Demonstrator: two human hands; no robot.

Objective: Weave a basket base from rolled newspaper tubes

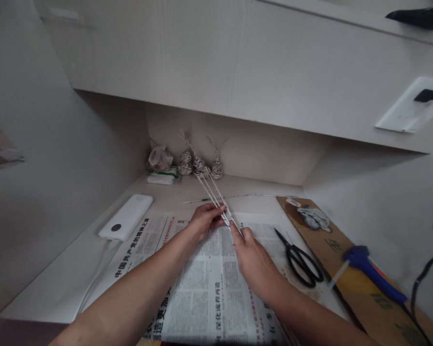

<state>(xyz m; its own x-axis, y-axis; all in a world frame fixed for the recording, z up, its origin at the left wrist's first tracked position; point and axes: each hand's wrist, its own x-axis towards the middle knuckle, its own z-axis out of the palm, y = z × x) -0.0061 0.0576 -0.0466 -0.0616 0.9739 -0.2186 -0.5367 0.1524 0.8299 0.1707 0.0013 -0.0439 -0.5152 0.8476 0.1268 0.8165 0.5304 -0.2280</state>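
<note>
Several thin, pale rolled-paper strips [212, 191] run up and away from my hands, fanned slightly apart at their far ends. My left hand [210, 220] pinches them near their lower end, thumb on top. Just to the right, my right hand [246, 245] is closed on the same strips, its index finger along them and one strip passing under the fingers. Both hands are above the newspaper [202, 288] spread over the desk. Black-handled scissors [299, 257] lie to the right of my right hand.
Small woven gourd shapes [185, 163] stand at the back wall beside a plastic bag [160, 157]. A white power bank [127, 217] with a cable lies left. On the right, a blue glue gun [375, 274] and a grey bundle [314, 218] rest on cardboard [292, 211]. A cabinet [216, 62] overhangs.
</note>
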